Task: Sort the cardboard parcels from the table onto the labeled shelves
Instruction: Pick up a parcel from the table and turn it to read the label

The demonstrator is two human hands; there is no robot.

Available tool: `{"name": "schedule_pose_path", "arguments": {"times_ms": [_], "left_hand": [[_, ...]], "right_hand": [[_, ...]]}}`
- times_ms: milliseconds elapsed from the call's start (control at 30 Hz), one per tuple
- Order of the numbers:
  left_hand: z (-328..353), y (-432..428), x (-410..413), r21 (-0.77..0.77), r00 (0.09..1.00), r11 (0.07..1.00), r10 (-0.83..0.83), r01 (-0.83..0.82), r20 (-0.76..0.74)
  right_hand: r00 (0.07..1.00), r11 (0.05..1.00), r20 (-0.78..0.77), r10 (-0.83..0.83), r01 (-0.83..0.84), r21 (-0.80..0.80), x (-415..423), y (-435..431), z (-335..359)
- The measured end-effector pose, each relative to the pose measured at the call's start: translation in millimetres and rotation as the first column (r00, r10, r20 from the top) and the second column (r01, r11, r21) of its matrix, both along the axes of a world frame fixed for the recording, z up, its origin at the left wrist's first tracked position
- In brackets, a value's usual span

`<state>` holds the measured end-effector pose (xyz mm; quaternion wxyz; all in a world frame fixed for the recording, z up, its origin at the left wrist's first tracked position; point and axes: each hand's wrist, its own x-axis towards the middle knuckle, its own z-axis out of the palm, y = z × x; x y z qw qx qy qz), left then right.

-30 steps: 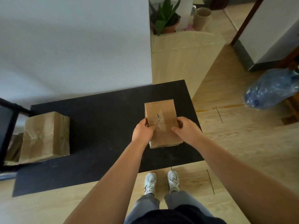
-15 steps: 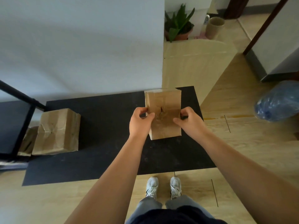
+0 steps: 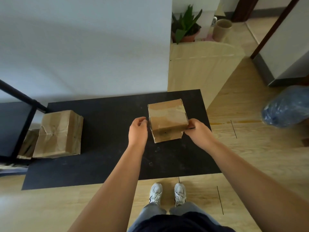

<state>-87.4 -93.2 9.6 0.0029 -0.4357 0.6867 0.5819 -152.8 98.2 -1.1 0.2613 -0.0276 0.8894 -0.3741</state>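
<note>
A small brown cardboard parcel (image 3: 167, 118) is held above the right part of the black table (image 3: 107, 148), tipped so its taped top face shows. My left hand (image 3: 138, 130) grips its left side and my right hand (image 3: 197, 131) grips its right lower corner. A larger crumpled cardboard parcel (image 3: 58, 133) lies on the table's left end. Beside it, another parcel (image 3: 28, 144) sits partly hidden behind the black shelf frame (image 3: 25, 104) at the left edge.
A white wall runs behind the table. To the right stand a light wooden panel (image 3: 200, 69), a potted plant (image 3: 185, 29) and a tan cylinder (image 3: 222, 30). A blue plastic bag (image 3: 287, 108) lies on the wooden floor at far right. My shoes (image 3: 167, 193) are at the table's front edge.
The small parcel has been lifted and rotated away from me, so a different face now points up. Both hands have shifted their hold on its sides. The view has tilted up slightly.
</note>
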Motion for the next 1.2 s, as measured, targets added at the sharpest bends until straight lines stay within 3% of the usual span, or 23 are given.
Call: {"name": "schedule_pose_path", "arguments": {"times_ms": [133,233,400,700,867,1200], "left_hand": [[10,2,-5,0.043,0.999,0.999,0.004,-0.002,-0.050],[13,3,-6,0.012,0.995,0.996,-0.089,0.089,-0.046],[17,3,-6,-0.011,0.992,0.992,-0.128,0.128,-0.018],[24,-4,-5,-0.123,0.989,0.988,-0.109,0.096,-0.104],[7,-2,5,-0.157,0.984,0.973,-0.173,0.166,-0.032],[-19,3,20,-0.121,0.985,0.980,-0.145,0.156,0.091]], "right_hand": [[0.994,0.995,-0.055,-0.093,0.091,-0.035,-11,-1,13],[0.981,0.982,-0.087,-0.176,0.169,-0.083,-18,-6,26],[0.995,0.999,-0.094,-0.037,0.036,-0.011,-19,-21,36],[0.980,0.998,-0.199,-0.018,0.005,-0.068,-12,-26,35],[0.989,1.000,-0.146,0.022,-0.022,0.000,-5,-23,22],[0.998,0.991,-0.010,0.055,-0.053,0.123,5,-12,-6]]}}
